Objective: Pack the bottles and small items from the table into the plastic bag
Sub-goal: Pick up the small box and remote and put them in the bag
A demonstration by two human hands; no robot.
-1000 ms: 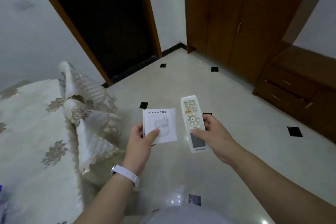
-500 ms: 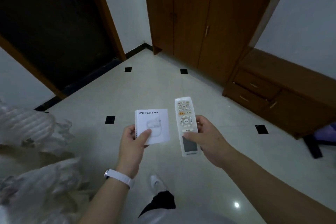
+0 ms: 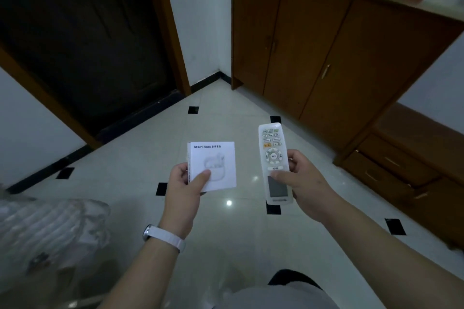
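We hold both hands out over the pale tiled floor (image 3: pixel 130 158), each closed on one small item. Our left hand (image 3: pixel 184 188) grips a white earbuds box (image 3: pixel 213 165) by its lower left corner, thumb pressed on the front face, fingers behind; the printed lid faces up toward us and reads "REDMI Buds 8". A white wristband (image 3: pixel 165 237) sits on that wrist. Our right hand (image 3: pixel 303 183) clasps a white remote control (image 3: pixel 275 162) in a clear sleeve, thumb laid across its middle just under the round button pad, fingers wrapped along its right edge. The remote stands nearly upright, button end away from us. Box and remote are side by side, near each other but not touching, both in the air.

Ahead stands a brown wooden cabinet (image 3: pixel 301 45); its worktop (image 3: pixel 447 7) carries red and pinkish packets, too blurred to name. A dark doorway (image 3: pixel 82 40) fills the upper left. Blurred quilted bedding (image 3: pixel 50 228) shows at lower left.
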